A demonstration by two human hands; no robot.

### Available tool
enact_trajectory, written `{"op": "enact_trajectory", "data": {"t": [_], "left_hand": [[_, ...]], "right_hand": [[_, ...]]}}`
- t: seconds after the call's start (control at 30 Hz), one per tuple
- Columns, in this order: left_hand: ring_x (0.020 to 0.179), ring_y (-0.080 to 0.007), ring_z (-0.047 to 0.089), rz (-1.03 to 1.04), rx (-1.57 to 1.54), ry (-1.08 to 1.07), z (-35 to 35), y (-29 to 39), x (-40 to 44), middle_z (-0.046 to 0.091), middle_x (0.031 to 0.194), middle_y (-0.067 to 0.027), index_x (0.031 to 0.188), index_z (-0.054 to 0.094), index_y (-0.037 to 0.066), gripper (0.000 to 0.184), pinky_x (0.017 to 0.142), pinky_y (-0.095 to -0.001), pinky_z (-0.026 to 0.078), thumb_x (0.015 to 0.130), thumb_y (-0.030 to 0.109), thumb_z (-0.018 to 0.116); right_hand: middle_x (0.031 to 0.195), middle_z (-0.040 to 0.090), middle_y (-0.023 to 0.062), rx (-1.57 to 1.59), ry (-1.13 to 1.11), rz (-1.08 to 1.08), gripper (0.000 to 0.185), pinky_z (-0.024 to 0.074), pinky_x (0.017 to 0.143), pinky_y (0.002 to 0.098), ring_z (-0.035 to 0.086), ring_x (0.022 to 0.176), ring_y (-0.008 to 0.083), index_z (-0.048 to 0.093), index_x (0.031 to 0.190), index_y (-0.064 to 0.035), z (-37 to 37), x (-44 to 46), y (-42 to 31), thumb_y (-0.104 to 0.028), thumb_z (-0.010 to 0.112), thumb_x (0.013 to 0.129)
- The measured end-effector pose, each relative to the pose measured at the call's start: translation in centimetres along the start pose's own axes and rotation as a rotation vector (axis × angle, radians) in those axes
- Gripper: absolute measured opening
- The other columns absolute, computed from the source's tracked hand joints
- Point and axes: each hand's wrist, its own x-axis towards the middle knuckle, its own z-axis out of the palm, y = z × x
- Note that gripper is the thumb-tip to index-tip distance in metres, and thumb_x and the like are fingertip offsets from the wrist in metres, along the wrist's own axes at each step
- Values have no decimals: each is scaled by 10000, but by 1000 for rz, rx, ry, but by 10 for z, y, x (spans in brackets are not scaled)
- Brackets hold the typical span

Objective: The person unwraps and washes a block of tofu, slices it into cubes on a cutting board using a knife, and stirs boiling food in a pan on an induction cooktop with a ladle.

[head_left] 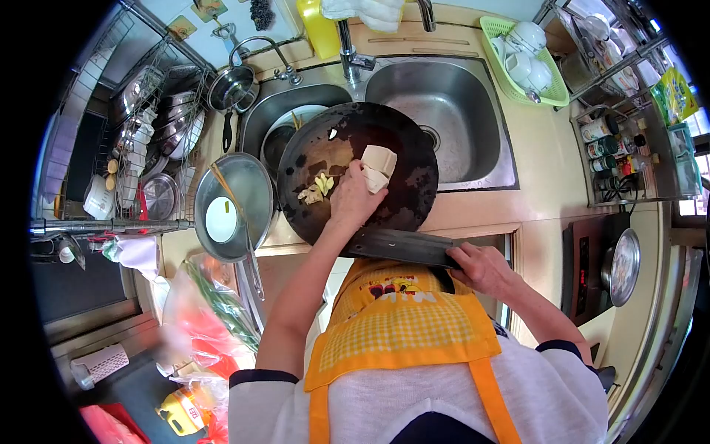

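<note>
A round dark chopping board (299, 211) with worn brown patches lies across the front of the sink. On it, my left hand (353, 198) has its fingers and thumb closed against pale blocks of what looks like tofu (380, 161). Just left of that hand are yellowish slices (310, 194), probably ginger, and a small white piece (333, 134) sits farther back. My right hand (484, 269) grips the handle of a cleaver (399, 246). Its dark blade is held low along the board's near edge, pointing left, apart from the tofu.
Left of the board is a metal pan (254, 185) with a white bowl (221, 219) and chopsticks inside. Behind stands a double sink (473, 111) with a faucet (346, 52). A green basket (558, 96) holds dishes. An induction cooker (580, 259) is at right, plastic bags (211, 325) at lower left.
</note>
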Motion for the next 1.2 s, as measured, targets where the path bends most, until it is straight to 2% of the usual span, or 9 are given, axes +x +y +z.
{"op": "enact_trajectory", "data": {"t": [0.2,0.3,0.5,0.6,0.7,0.73,0.77,0.9,1.2], "left_hand": [[938,-348,577,197,95,218,11,-2,-5,564,968,-190,1174,362,34,659,775,-431,488,698,279,746],[938,-375,583,130,172,131,12,4,-1,577,1039,-189,1202,362,58,638,789,-420,484,720,269,725],[919,-349,596,200,-18,183,8,-12,-1,586,1024,-175,1115,482,82,510,747,-414,491,710,253,741],[850,-289,620,293,-175,293,5,-25,2,607,955,-155,1043,530,67,426,718,-368,493,709,202,758],[777,-189,612,86,-450,261,-15,-24,-5,615,876,-105,1021,541,60,412,698,-297,482,702,168,779],[755,-105,577,106,-438,322,-19,-30,-4,609,838,-48,1028,535,55,405,682,-241,467,722,164,777],[709,-134,580,151,-581,348,-12,-49,4,619,821,-73,1025,529,52,417,645,-271,475,724,201,774],[767,-86,561,42,-1052,302,-52,-43,-14,606,878,-24,1023,537,47,274,665,-216,465,804,87,697],[804,-119,593,-138,-1193,380,-79,-57,-73,592,941,-53,1038,532,56,250,659,-238,518,841,139,660]], "right_hand": [[780,554,118,21,14,4,321,481,516,390,587,614,313,519,995,-55,2,-2,2,-230,664,769],[788,548,116,32,-12,5,309,489,534,400,594,642,316,494,954,-57,1,-1,1,-233,662,762],[793,544,116,77,-76,0,298,488,547,398,587,654,315,499,957,-62,2,-1,1,-207,663,754],[812,550,127,134,-114,2,311,475,562,405,575,663,328,522,1008,-61,1,1,0,-180,659,756],[818,553,141,208,-135,-12,297,467,584,423,573,684,347,518,1003,-56,-1,11,-2,-173,649,764],[815,554,147,248,-135,-22,290,465,593,430,572,690,355,516,1002,-51,1,16,-2,-169,643,770],[813,555,154,287,-134,-32,284,463,601,436,571,695,363,513,1002,-46,2,21,-3,-166,637,775],[812,575,188,357,-178,0,241,471,656,451,579,746,385,495,963,-27,16,43,-6,-181,602,812],[872,606,211,359,-181,195,247,470,742,451,582,842,390,522,993,-27,12,63,-3,-185,592,817]]}}
